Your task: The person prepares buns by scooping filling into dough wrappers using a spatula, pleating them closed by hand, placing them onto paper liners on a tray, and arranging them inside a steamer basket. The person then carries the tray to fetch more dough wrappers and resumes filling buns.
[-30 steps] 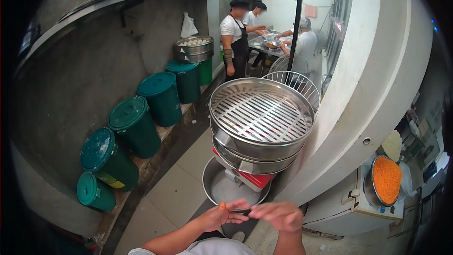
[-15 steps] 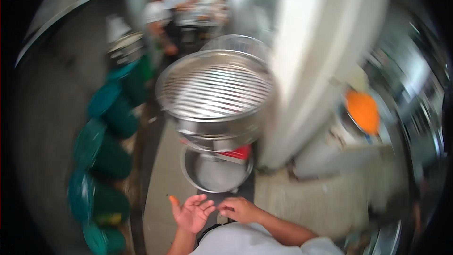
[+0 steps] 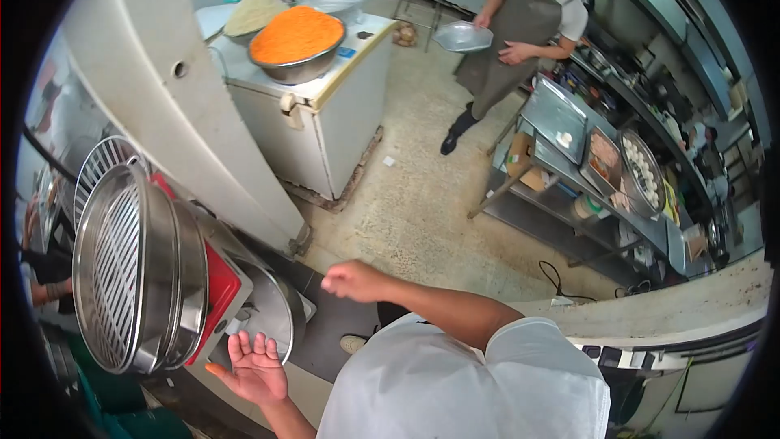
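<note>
My left hand (image 3: 258, 370) is palm up with its fingers spread. Its thumb tip is orange, and nothing lies on the palm. Just behind it are a steel bowl (image 3: 280, 317) and a large round steel pan with a slatted grate (image 3: 118, 276), stacked over another steel vessel and next to a red-and-white box-shaped thing (image 3: 218, 293). My right hand (image 3: 356, 281) is raised over the dark floor strip right of the bowl, apart from it. Its fingers are curled in, hiding whatever they may hold.
A white pillar (image 3: 175, 106) stands ahead. Beyond it, a chest freezer (image 3: 345, 122) bears a steel bowl heaped with orange shreds (image 3: 299, 36). A person in an apron (image 3: 508, 32) holds a clear tray (image 3: 463, 36) beside a steel table (image 3: 585, 215) with food trays.
My view has swung right, putting the steel pan at the left and bringing the aproned person into sight. The hands have moved farther apart; the left stays spread, the right stays curled.
</note>
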Demonstrator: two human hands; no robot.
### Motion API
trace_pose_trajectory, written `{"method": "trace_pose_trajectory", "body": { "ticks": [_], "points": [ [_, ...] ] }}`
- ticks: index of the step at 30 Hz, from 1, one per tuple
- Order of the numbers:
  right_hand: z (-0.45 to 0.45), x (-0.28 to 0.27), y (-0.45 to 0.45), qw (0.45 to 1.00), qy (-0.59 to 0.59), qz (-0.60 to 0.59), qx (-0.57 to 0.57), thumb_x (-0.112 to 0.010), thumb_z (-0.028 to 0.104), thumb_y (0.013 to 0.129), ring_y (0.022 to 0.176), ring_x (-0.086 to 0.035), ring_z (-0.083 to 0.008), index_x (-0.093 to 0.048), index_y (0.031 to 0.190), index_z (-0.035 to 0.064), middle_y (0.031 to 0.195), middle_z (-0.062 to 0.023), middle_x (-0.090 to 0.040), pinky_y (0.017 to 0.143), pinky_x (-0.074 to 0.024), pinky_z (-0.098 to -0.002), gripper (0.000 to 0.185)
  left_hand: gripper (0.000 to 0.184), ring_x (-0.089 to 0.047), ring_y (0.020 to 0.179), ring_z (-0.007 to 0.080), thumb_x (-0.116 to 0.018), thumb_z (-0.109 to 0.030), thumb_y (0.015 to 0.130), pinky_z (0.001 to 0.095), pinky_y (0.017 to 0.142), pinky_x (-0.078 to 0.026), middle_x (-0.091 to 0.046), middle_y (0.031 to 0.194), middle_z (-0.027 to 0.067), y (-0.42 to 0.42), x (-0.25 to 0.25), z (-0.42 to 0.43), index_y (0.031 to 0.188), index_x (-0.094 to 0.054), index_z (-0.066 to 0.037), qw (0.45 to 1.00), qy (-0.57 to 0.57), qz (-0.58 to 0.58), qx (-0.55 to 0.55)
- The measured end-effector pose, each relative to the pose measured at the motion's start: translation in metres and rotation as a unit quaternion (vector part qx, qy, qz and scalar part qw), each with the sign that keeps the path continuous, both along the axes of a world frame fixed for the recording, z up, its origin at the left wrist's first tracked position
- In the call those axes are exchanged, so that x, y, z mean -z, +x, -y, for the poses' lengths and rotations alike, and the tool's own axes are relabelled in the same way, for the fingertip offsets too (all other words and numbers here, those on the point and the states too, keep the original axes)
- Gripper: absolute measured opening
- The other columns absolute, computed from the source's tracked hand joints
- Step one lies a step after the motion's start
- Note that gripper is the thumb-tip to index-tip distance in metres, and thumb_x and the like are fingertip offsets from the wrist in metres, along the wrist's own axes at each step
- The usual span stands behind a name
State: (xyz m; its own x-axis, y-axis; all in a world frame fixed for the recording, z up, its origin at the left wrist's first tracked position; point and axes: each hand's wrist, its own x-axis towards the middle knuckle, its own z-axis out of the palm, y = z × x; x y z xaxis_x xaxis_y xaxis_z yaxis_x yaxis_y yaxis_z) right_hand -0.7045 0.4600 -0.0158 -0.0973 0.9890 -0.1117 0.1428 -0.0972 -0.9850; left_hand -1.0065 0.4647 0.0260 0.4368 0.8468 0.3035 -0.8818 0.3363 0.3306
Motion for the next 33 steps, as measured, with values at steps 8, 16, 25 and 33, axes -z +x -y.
{"method": "trace_pose_trajectory", "body": {
  "ticks": [8, 16, 25, 33],
  "points": [
    [0.022, 0.049, 0.180, 0.916, -0.053, -0.199, 0.344, -0.059, 0.033, 0.100, 0.064, -0.055, -0.0090, -0.062, 0.086, 0.0054, 0.072, 0.0004, -0.059, 0.060, -0.0455, -0.0269, 0.031, 0.085, -0.062, 0.117, 0.0427, -0.033, -0.070, 0.098, 0.0557, 0.100, -0.050, -0.063, 0.131, 0.0206, 0.138, -0.004, -0.028, 0.132, -0.059, 0.003, 0.990, -0.045, -0.126, 0.038],
    [0.072, -0.020, 0.393, 0.933, 0.077, -0.117, 0.332, -0.064, 0.021, 0.098, 0.075, -0.058, -0.0064, -0.063, 0.087, 0.0041, 0.080, 0.0003, -0.064, 0.069, -0.0470, -0.0250, 0.021, 0.092, -0.062, 0.118, 0.0386, -0.026, -0.075, 0.096, 0.0521, 0.101, -0.049, -0.062, 0.132, 0.0200, 0.456, 0.002, -0.053, 0.130, -0.059, 0.004, 0.910, 0.163, -0.199, 0.324],
    [0.266, -0.108, 0.455, 0.706, 0.318, -0.020, 0.633, -0.069, 0.015, 0.093, 0.073, -0.055, -0.0086, -0.060, 0.080, 0.0019, 0.075, -0.0018, -0.059, 0.066, -0.0436, -0.0285, 0.021, 0.094, -0.057, 0.122, 0.0407, -0.030, -0.078, 0.094, 0.0541, 0.102, -0.046, -0.058, 0.135, 0.0188, 0.768, -0.062, 0.066, 0.132, -0.058, 0.003, 0.641, 0.244, 0.030, 0.727],
    [0.338, -0.073, 0.421, 0.495, 0.181, 0.025, 0.850, -0.068, 0.015, 0.094, 0.077, -0.060, -0.0127, -0.064, 0.090, 0.0024, 0.083, -0.0052, -0.065, 0.071, -0.0477, -0.0299, 0.014, 0.099, -0.054, 0.127, 0.0382, -0.033, -0.079, 0.092, 0.0516, 0.105, -0.044, -0.053, 0.141, 0.0235, 0.892, 0.009, 0.208, 0.134, -0.055, 0.009, 0.339, 0.071, 0.041, 0.937]
  ]
}}
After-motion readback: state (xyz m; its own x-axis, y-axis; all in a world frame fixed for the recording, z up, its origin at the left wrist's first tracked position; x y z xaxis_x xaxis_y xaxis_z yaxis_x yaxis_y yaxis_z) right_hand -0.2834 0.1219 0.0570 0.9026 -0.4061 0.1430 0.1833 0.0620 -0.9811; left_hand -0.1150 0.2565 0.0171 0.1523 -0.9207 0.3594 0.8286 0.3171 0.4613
